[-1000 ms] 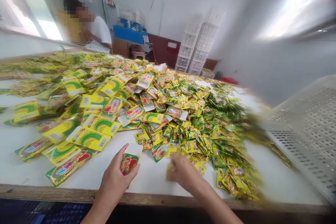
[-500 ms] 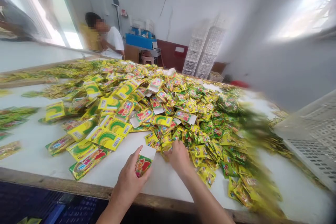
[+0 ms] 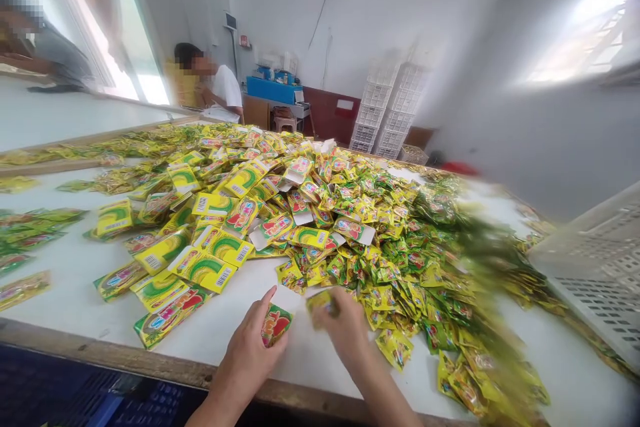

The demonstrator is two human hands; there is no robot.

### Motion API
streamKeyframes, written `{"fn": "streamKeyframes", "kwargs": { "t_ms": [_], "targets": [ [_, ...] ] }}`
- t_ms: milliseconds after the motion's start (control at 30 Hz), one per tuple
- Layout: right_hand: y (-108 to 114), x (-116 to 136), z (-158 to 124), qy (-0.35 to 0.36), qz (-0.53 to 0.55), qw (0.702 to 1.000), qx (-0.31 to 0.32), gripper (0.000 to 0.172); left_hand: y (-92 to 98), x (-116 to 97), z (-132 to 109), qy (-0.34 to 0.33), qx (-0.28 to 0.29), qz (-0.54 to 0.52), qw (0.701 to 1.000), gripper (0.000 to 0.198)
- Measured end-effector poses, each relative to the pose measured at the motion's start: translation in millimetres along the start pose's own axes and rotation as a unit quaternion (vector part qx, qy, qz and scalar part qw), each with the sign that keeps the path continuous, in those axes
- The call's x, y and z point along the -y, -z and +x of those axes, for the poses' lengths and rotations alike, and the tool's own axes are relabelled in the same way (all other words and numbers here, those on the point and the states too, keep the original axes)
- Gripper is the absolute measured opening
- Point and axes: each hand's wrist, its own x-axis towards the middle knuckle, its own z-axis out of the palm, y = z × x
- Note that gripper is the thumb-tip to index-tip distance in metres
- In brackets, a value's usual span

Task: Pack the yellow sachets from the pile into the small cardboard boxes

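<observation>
My left hand (image 3: pixel 253 343) is wrapped round a small green and yellow carton (image 3: pixel 277 325) with a red printed picture. The carton's white end flap stands open toward the far side, just above the white tabletop. Right of it, my right hand (image 3: pixel 345 321) pinches a small yellow sachet (image 3: pixel 320 307), slightly smeared by motion. Beyond my right hand spreads a heap of yellow and green sachets (image 3: pixel 400 260). To the left and ahead lies a pile of yellow cartons (image 3: pixel 220 247), several with white flaps open.
A wooden rim (image 3: pixel 165 370) runs along the near edge of the white table (image 3: pixel 80 300). At the right stands a white plastic crate (image 3: pixel 600 267). Stacked crates (image 3: pixel 385 103) stand by the back wall. A person in a white shirt (image 3: pixel 225 90) sits beyond the table; another person (image 3: pixel 55 50) is at far left.
My right hand has drawn back from the sachet heap toward me with a yellow sachet in its fingers. My left hand still holds the carton. The view has shifted slightly.
</observation>
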Motion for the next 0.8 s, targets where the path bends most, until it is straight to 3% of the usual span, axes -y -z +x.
{"fn": "streamKeyframes", "kwargs": {
  "t_ms": [100,200,300,433,600,667,767,800],
  "targets": [
    [9,24,3,0.01,0.073,0.994,-0.078,0.018,-11.6,-17,-2,-0.025,0.018,-0.036,0.999,0.064],
    [11,39,5,0.073,0.043,0.994,-0.071,0.013,-26.0,-31,-5,-0.031,-0.005,-0.057,0.998,0.064],
    [13,40,5,0.102,-0.002,0.995,-0.014,0.004,-35.1,-35,-8,-0.024,-0.037,-0.055,0.998,0.066],
    [28,39,12,0.096,-0.032,0.988,0.118,0.014,-37.4,-40,-12,-0.031,-0.047,-0.074,0.996,0.067],
    [50,55,25,0.109,-0.065,0.96,0.25,0.011,-28.3,-47,-12,-0.01,-0.03,-0.155,0.987,0.046],
    [53,61,23,0.11,-0.066,0.955,0.268,0.014,-18.4,-50,-11,0.021,0.03,-0.252,0.967,0.029],
    [53,64,13,0.081,-0.058,0.965,0.243,0.024,-2.8,-55,-18,0.073,0.13,-0.446,0.882,0.02],
    [51,61,9,0.077,-0.064,0.968,0.232,0.018,0.1,-56,-21,0.08,0.141,-0.477,0.864,0.025]
  ]
}}
